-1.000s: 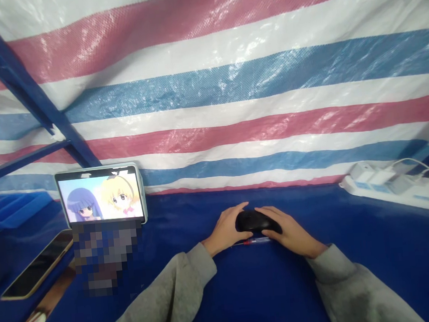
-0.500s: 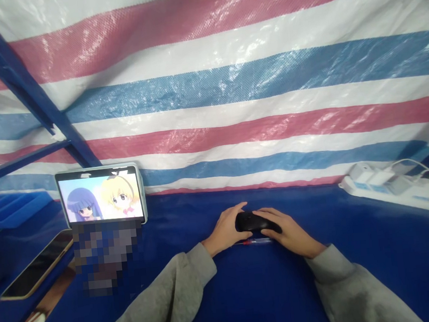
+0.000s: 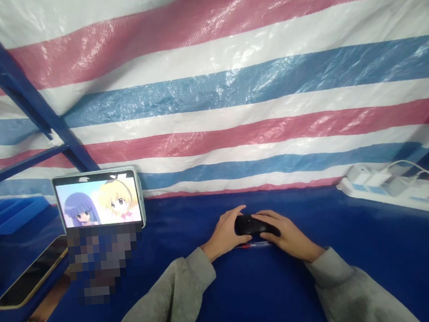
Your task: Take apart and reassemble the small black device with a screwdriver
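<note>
A black computer mouse (image 3: 255, 225) lies sideways between my two hands, low over the blue table. My left hand (image 3: 226, 231) has its thumb and fingers curled round the mouse's left end. Around the right end, the thumb and fingers of my right hand (image 3: 286, 235) are closed. Just below the mouse, a pen (image 3: 254, 245) with a red part and a clear barrel rests on the table, its right end partly hidden by my right hand. Whether the mouse touches the table I cannot tell.
A tablet (image 3: 100, 201) showing a cartoon stands at the left. Nearby are a phone (image 3: 31, 272) and a blue tray (image 3: 16, 213). At the right lies a white power strip (image 3: 401, 192) with plugs and cables. A striped sheet (image 3: 231, 89) hangs behind the blue table (image 3: 256, 297).
The view has shifted slightly, so most things sit a little lower in the picture. Both hands keep their hold on the mouse, with hardly any movement.
</note>
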Motion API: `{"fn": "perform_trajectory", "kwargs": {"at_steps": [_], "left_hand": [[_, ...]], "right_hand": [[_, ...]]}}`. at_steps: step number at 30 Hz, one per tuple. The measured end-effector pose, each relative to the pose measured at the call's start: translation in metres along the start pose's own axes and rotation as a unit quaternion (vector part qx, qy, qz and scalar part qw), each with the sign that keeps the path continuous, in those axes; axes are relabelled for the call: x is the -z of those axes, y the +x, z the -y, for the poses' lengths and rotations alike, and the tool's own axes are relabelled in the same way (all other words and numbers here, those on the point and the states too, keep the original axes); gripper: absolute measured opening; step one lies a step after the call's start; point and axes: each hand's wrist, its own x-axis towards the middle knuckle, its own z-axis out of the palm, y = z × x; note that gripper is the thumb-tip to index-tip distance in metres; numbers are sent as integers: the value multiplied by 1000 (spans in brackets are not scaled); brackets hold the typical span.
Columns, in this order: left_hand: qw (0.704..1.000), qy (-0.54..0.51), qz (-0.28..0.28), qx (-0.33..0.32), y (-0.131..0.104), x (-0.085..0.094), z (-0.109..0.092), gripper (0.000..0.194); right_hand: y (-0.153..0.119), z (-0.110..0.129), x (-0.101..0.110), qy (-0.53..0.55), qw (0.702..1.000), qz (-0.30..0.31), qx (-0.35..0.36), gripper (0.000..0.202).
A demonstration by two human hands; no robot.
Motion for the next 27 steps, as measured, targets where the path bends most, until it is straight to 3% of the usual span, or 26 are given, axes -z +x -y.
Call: {"fn": "perform_trajectory", "kwargs": {"at_steps": [27], "left_hand": [[1000, 6, -14, 6, 0, 0, 0, 79]], "right_hand": [[-1, -2, -7, -19, 1000, 1, -25, 52]]}}
